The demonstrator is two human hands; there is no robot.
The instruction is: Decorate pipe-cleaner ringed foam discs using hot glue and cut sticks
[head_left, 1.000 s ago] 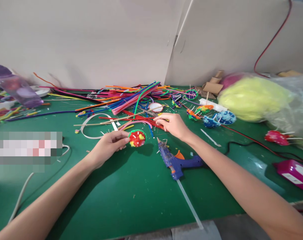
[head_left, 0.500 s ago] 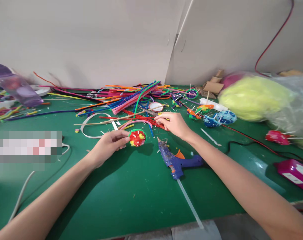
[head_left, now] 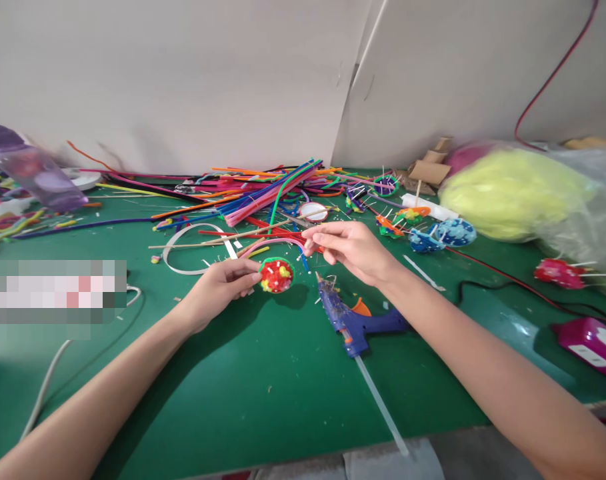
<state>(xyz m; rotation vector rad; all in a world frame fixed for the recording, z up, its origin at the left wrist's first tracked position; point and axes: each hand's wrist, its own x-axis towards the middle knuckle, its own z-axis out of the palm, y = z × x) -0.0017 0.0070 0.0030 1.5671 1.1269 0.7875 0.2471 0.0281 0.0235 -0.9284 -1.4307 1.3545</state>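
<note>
My left hand pinches the edge of a small round red piece with a green rim and yellow and white bits on it. To its right, above the table, my right hand has its fingertips drawn together; whatever they may hold is too small to make out. Just below that hand a blue glue gun lies on the green table, its clear glue stick pointing toward the front edge. Behind both hands are red pipe cleaners and thin wooden sticks, beside a white hoop.
A heap of coloured pipe cleaners lies along the wall. Decorated blue pieces and yellow material in a plastic bag are at the right, with a magenta box. A purple bottle stands at the left.
My right hand has shifted slightly left and down, nearer the round red piece. My left hand keeps its hold and has barely moved.
</note>
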